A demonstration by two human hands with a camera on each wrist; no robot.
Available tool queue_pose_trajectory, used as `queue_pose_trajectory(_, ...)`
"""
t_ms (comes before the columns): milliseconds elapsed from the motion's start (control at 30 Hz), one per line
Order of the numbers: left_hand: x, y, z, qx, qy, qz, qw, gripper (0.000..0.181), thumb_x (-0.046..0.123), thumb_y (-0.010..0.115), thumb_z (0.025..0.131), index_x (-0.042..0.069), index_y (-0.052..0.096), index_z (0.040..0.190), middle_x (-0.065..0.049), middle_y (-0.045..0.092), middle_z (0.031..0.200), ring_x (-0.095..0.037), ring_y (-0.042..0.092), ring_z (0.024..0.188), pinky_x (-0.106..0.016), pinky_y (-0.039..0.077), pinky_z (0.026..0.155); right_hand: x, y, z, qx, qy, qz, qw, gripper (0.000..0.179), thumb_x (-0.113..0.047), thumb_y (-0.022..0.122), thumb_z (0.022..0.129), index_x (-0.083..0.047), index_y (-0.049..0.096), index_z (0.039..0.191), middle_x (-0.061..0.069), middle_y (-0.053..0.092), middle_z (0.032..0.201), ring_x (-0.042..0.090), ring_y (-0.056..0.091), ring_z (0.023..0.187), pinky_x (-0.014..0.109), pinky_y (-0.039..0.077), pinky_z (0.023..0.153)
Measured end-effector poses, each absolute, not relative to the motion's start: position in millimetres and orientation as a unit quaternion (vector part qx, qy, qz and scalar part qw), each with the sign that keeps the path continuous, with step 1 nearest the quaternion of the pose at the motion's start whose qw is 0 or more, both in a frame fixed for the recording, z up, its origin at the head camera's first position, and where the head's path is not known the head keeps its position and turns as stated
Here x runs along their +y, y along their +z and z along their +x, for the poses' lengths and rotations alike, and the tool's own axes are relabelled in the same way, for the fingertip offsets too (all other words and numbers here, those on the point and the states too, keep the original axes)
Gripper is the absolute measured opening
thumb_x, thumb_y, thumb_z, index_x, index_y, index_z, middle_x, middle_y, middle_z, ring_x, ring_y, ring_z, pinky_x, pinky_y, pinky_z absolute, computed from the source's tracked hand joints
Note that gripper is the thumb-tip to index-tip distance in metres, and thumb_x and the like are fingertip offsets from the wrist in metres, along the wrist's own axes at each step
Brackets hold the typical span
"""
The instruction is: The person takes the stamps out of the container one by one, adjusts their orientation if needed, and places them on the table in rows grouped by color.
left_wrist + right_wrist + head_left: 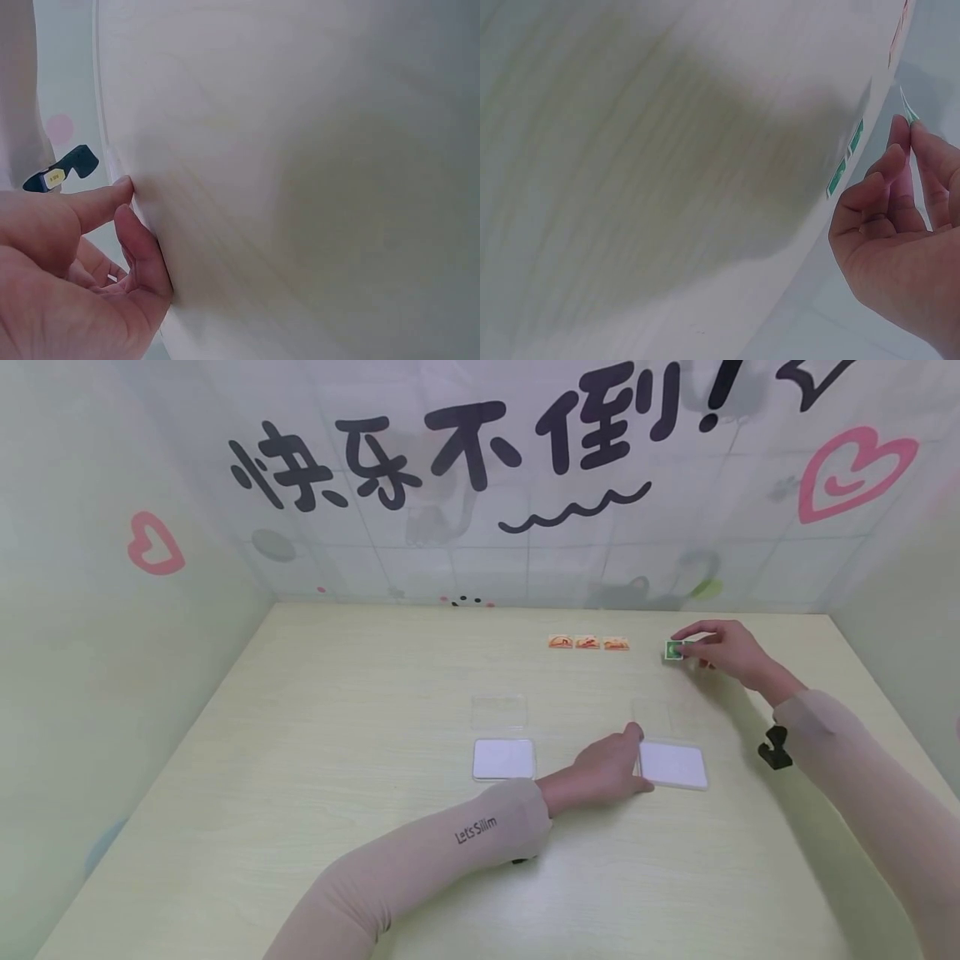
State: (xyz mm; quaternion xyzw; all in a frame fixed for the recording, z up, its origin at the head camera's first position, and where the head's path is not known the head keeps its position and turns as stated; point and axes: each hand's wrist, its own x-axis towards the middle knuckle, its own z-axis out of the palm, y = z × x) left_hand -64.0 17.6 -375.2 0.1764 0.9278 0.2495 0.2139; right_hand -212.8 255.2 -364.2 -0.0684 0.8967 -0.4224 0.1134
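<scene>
My right hand is above the back right of the table, and its thumb and forefinger pinch a small green stamp with a pale edge. In the right wrist view this stamp appears nearly edge-on, while two more green stamps lie on the table beside the hand. My left hand reaches across to a white rectangular case. Its thumb and fingers hold the case's left end from the near and far sides. In the left wrist view the case is mostly hidden behind the fingers.
Three orange stamps lie in a row at the back. A second white case sits left of my left hand, with a clear flat cover behind it. Another clear cover lies behind the right case. A printed wall closes off the back.
</scene>
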Motion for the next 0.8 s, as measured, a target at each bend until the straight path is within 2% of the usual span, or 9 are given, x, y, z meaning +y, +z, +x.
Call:
queue_pose_trajectory(533,17.4,-373.4,-64.0,0.927,0.252,0.174,0.217,0.058,0.027,0.080,0.096,0.012,0.047,0.141,0.000,0.066,0.107,-0.011,0.055,0.083,-0.021,0.045,0.071,253.3,-363.3,-219.5,0.894,-0.430,-0.070,0.106,0.044,-0.013,0.067,0.104,0.011,0.057,0.140,-0.013,0.071,0.085,0.010,0.059,0.067,0.026,0.050,0.065)
queue_pose_trajectory(800,17.5,-374.0,-63.5,0.928,0.246,0.176,0.216,0.058,0.027,0.081,0.096,0.012,0.047,0.141,0.001,0.062,0.098,-0.012,0.054,0.079,-0.021,0.044,0.068,252.1,-364.3,-220.7,0.897,-0.425,-0.067,0.102,0.043,-0.015,0.068,0.104,0.010,0.058,0.138,-0.012,0.070,0.084,0.011,0.058,0.067,0.026,0.049,0.065)
